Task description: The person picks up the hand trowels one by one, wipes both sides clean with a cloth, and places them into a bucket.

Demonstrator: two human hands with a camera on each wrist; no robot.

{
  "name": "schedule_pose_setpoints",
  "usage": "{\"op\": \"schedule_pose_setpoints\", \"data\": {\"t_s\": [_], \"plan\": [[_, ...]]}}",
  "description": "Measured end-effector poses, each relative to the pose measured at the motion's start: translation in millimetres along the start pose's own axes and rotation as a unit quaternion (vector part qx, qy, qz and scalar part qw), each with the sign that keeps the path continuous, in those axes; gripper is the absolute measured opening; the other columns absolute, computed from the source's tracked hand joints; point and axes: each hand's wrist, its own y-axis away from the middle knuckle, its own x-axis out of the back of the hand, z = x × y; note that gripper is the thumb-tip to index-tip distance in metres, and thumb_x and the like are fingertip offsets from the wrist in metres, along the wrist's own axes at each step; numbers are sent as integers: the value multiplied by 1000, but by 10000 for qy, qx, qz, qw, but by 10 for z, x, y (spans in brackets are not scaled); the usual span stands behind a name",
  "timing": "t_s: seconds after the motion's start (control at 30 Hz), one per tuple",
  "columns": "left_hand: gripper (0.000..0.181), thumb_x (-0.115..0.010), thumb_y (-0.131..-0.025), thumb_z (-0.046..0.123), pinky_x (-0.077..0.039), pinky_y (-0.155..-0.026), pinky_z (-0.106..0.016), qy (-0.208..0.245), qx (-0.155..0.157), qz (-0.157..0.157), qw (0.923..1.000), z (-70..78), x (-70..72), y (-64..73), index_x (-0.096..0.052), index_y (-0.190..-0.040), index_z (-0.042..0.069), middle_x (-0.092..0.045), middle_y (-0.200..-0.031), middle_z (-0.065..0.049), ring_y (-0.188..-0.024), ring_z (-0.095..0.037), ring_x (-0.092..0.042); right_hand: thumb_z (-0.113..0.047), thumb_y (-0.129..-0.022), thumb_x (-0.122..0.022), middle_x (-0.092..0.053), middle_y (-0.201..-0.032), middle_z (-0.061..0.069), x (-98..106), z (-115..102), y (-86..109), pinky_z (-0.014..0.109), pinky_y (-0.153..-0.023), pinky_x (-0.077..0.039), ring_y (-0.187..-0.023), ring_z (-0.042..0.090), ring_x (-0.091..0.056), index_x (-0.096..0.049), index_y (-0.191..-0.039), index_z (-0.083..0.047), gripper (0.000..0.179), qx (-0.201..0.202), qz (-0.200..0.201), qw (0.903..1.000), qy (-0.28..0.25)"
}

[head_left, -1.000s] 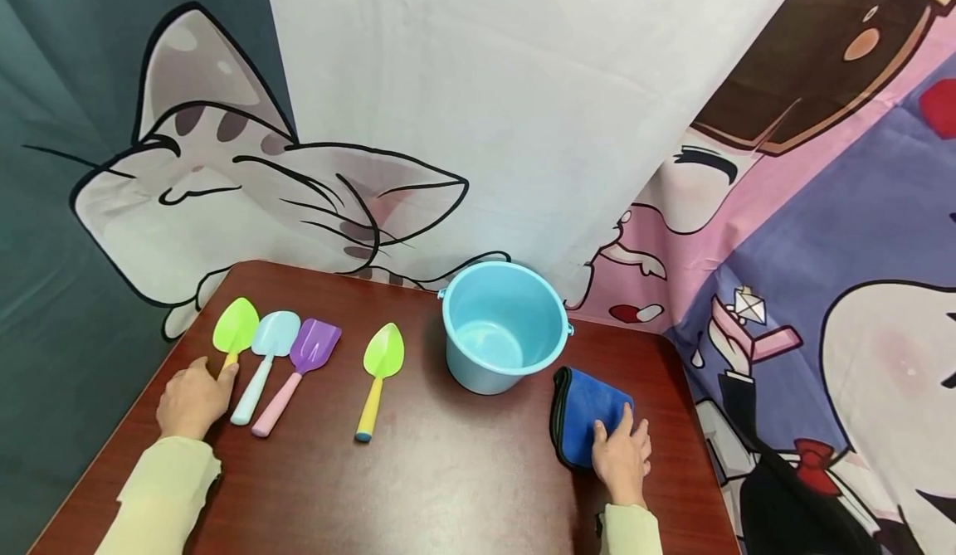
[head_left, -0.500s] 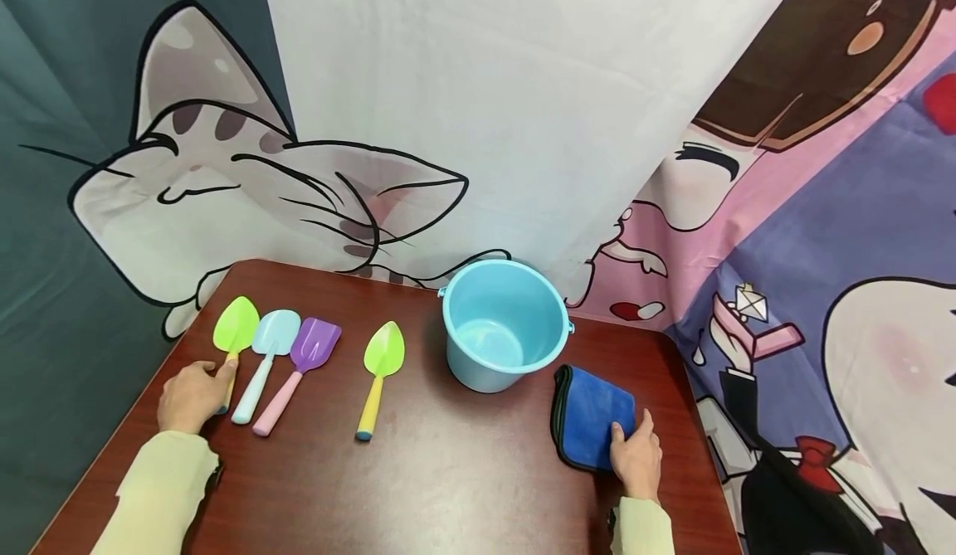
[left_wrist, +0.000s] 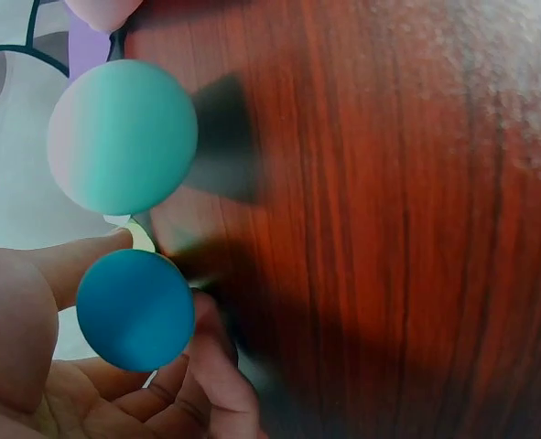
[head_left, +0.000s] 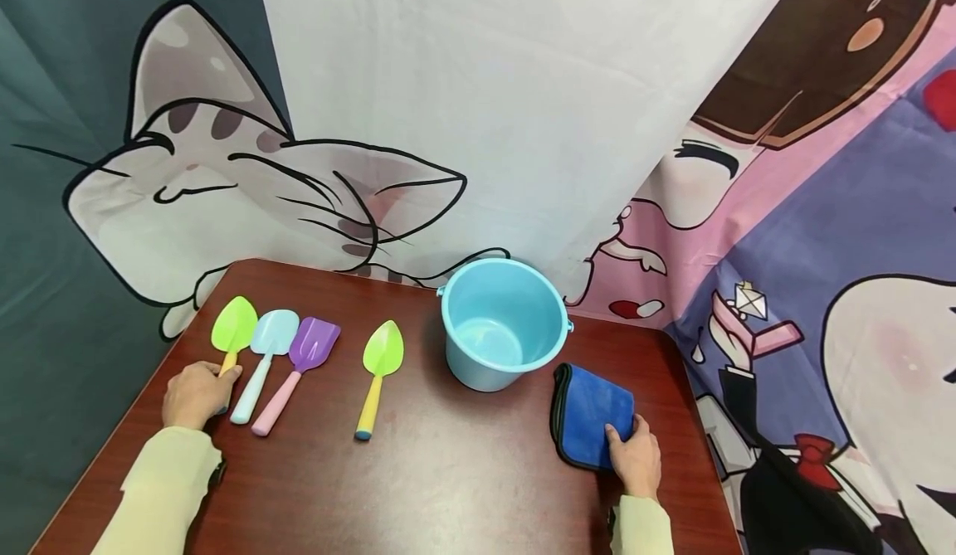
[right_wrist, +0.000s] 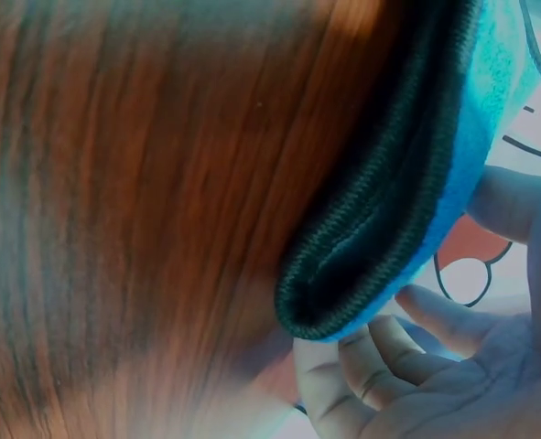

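On the reddish-brown table (head_left: 463,497), the left hand (head_left: 192,396) curls round the leftmost green-bladed trowel (head_left: 234,325) and the right hand (head_left: 638,459) pinches the folded blue cloth (head_left: 592,412) near the bucket (head_left: 478,377), both seemingly not yet lifted.

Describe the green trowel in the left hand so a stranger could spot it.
On the brown table, look left past the blue bucket. The leftmost trowel is it, just beyond the pale blue trowel. Unlike the other green trowel, lying alone nearer the bucket, it has its handle in the left hand.
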Motion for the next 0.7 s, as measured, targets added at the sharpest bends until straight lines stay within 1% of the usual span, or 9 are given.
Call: {"op": "schedule_pose_setpoints", "data": {"t_s": [0.2, 0.3, 0.47, 0.53, 0.7], "plan": [[46, -55, -100, 31, -43, -61, -43, 66, 51, 57, 9999, 1, -10, 5, -63, -112, -12, -60, -80, -21, -80, -40, -54, -27, -95, -64, -47, -135, 40, -4, 27, -43, 63, -104, -35, -122, 56, -45, -39, -142, 14, 67, 23, -38, 9999, -155], [44, -54, -100, 31, -41, -59, -41, 126, 61, 131, 9998, -12, -26, 4, -65, -108, -10, -60, -77, -19, -78, -38, -54, -28, -94, -66, -49, -135, 39, -7, 45, -65, 62, -104, -36, -123, 56, -46, -39, -142, 13, 68, -45, -75, 9996, -261], [46, -54, -99, 34, -45, -67, -51, 211, 143, 299, 9992, -15, -38, -10, -65, -110, -10, -63, -95, -30, -89, -48, -56, -27, -92, -69, -53, -129, 39, -14, 71, -100, 60, -100, -40, -118, 51, -52, -42, -141, 13, 68, -84, -36, 9990, -430], [47, -53, -99, 33, -45, -70, -55, 235, 172, 348, 9990, -7, -34, -12, -66, -110, -10, -63, -102, -33, -94, -52, -55, -25, -91, -70, -54, -128, 39, -15, 69, -108, 59, -99, -41, -116, 50, -54, -43, -139, 14, 68, -80, -12, 9989, -464], [43, -52, -97, 31, -45, -71, -55, 273, 148, 426, 9986, -10, -28, 6, -67, -105, -9, -64, -97, -32, -93, -52, -55, -24, -91, -69, -55, -124, 41, -21, 45, -97, 60, -99, -41, -115, 54, -52, -48, -134, 18, 64, -125, 22, 9985, -536]]}}
